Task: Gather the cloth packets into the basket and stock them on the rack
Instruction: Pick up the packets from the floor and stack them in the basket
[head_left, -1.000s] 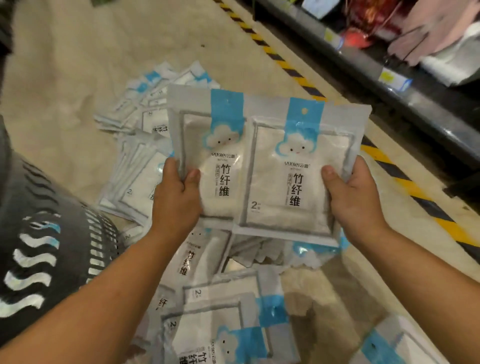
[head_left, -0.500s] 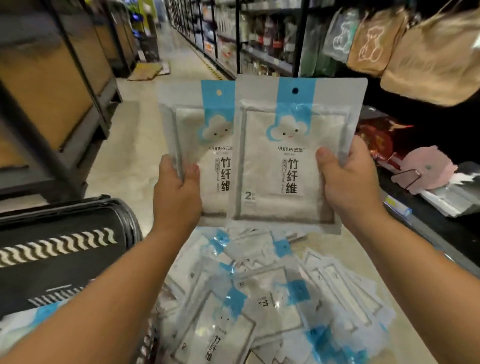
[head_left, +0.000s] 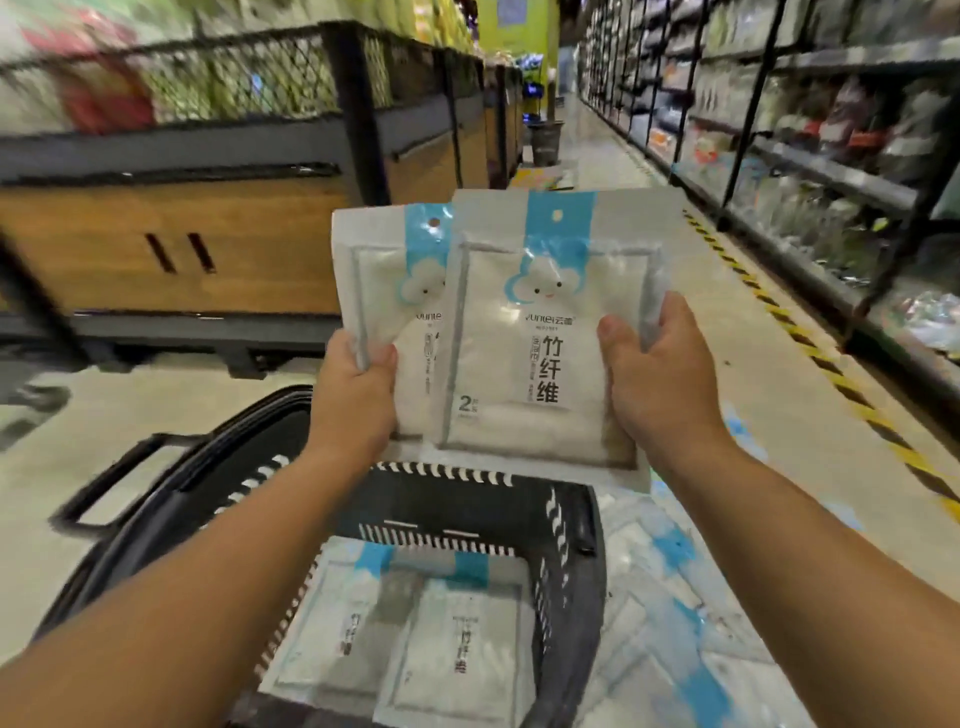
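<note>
While clamped in left hand (head_left: 353, 400) and right hand (head_left: 660, 384), two packets (head_left: 540, 358) above basket (head_left: 467, 501), floor pile (head_left: 670, 597) beside it.

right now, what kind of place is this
Most likely a supermarket or general store aisle: long stocked shelves line the right, wood-fronted display bins stand on the left, and a black shopping basket holds identical cloth packets.

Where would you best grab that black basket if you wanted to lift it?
Probably the handle, folded out on the left side of the basket: a thin bar with an open gap under it, easy to hook from above. The left hand and right hand each grip packets, so one would need freeing first.
</note>
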